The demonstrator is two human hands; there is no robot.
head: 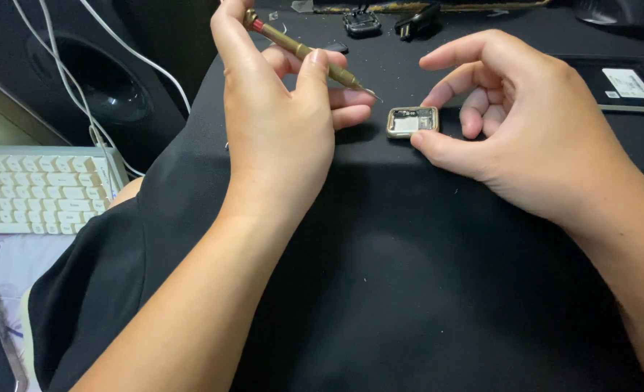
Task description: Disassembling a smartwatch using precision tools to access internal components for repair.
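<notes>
On the work surface: black cloth mat [409, 276], soft and matte, draped over the desk and dotted with tiny pale specks.
Main object: small rounded-rectangle gold-toned metal watch case [412, 121], opened, lying flat near the mat's middle; inside sit a pale grey block and dark components (finer detail too small to tell).
Left hand: left hand [278, 123] raised just left of the case, fingers closed around a slim brass-coloured precision screwdriver [304, 51] with a red band near its top; its fine steel tip slants down toward the case, stopping short of it.
Right hand: right hand [525, 131] loosely curled and holding nothing, thumb tip touching the case's lower right corner.
Surroundings: cream plastic keyboard [39, 189] at left, white cables [82, 87], round black speaker [104, 87] behind.
</notes>
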